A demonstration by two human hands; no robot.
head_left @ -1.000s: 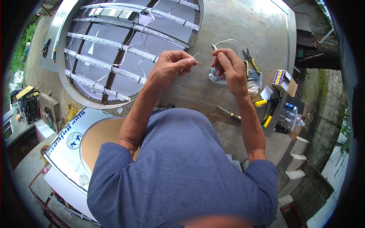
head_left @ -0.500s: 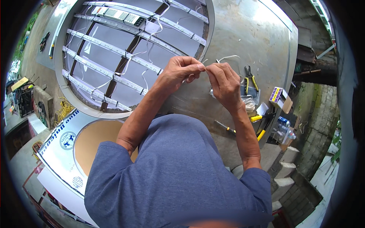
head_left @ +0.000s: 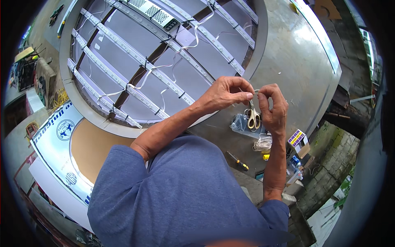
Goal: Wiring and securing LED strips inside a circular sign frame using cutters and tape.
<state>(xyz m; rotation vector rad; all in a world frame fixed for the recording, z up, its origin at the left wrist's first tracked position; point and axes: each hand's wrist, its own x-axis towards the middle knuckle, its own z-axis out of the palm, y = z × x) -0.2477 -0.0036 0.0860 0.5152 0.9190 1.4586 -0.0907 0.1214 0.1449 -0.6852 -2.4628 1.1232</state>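
Two hands are brought together in the head view, above a grey metal work surface (head_left: 296, 53) and just beside the rim of a large round sign frame (head_left: 74, 99) crossed by light strips (head_left: 164, 80) and loose white wiring (head_left: 181, 61). A thin white wire (head_left: 256, 91) is pinched between them, its short visible end lying right at the fingertips, in the air over the bench.

For the step in hand, which is judged to be working the wire's end, a firm pinch close to the tip is called for, with the two grips kept near each other so that the strand does not bow or slip. The hanging scissors should be kept from swinging against the wire.

The left hand (head_left: 224, 95) is curled, thumb and forefinger pressed together on the wire, the other fingers folded loosely beneath. The right hand (head_left: 272, 109) is likewise closed at the tips on the same wire, while a pair of cream-handled scissors (head_left: 252, 115) is hung from its lower fingers, blades up toward the pinch. Whether the blades are parted cannot be told.

Below the hands, a clear plastic bag (head_left: 243, 123), a coil of white cord (head_left: 262, 143), a screwdriver (head_left: 238, 161) and a small coloured box (head_left: 298, 139) are seen lying on the bench, well apart from the wire.
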